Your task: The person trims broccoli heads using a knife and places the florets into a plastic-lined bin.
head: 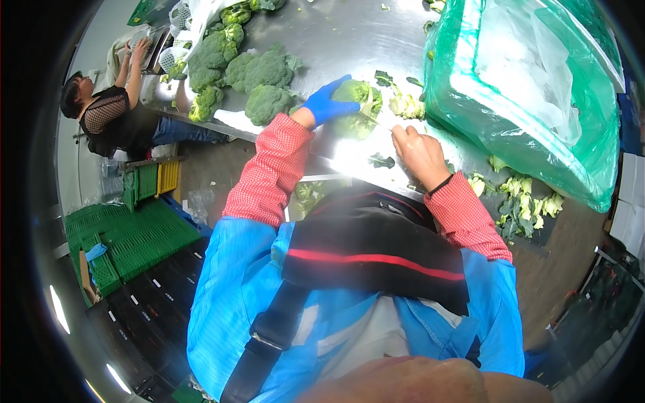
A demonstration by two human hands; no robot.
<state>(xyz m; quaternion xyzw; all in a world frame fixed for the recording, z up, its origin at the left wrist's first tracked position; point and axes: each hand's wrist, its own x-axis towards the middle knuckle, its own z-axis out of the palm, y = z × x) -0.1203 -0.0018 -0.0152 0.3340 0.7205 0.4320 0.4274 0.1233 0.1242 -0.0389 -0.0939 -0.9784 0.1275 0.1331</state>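
Gloved in blue, my left hand (327,103) grips a pale green head of broccoli (359,93) above the steel table (322,38). My bare right hand (419,152) is closed around a small knife (372,120), whose handle is mostly hidden in the fingers. The blade points left and meets the underside of the head near the stalk; how deep it sits cannot be told. Cut pale trimmings (405,107) lie just right of the head. A loose leaf (381,160) rests between my hands near the table's front edge.
Several broccoli heads (269,70) are heaped at the left. A green plastic-lined box (524,151) stands at the right, with trimmings (529,206) beside it. At the far left, a person (116,111) handles netted produce. Green crates (126,231) are stacked behind at the left.
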